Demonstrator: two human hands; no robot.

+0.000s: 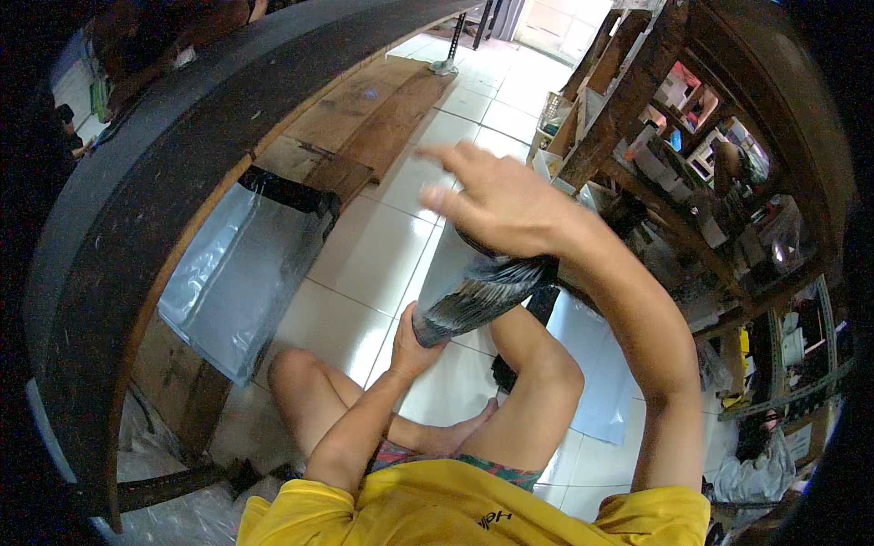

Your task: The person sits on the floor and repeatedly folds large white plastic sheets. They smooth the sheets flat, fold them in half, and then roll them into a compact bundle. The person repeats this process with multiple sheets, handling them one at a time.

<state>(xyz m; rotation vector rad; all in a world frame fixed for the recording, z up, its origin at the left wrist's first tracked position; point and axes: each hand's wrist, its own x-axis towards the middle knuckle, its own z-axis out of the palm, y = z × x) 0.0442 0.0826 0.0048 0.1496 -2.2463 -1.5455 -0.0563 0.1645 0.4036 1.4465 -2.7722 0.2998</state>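
Observation:
My left hand (416, 348) is wrapped round the near end of a curled bundle of thin, black and grey plastic sheets (487, 296), held over my crossed legs. The bundle's edges look streaked and layered. Above its far end hangs my right hand (505, 202), with thumb and fingers apart and nothing seen between them. It hides part of the bundle, and I cannot tell whether its underside touches it. To the left lies a stack of clear plastic bags (232, 273) with a black band along its far edge.
A dark table edge (100, 300) arches over my left side, above wooden planks (382, 114). White floor tiles (364, 246) stretch ahead. A pale plastic sheet (592, 373) lies right of my knee. Wooden shelves (655, 200) crowded with goods line the right.

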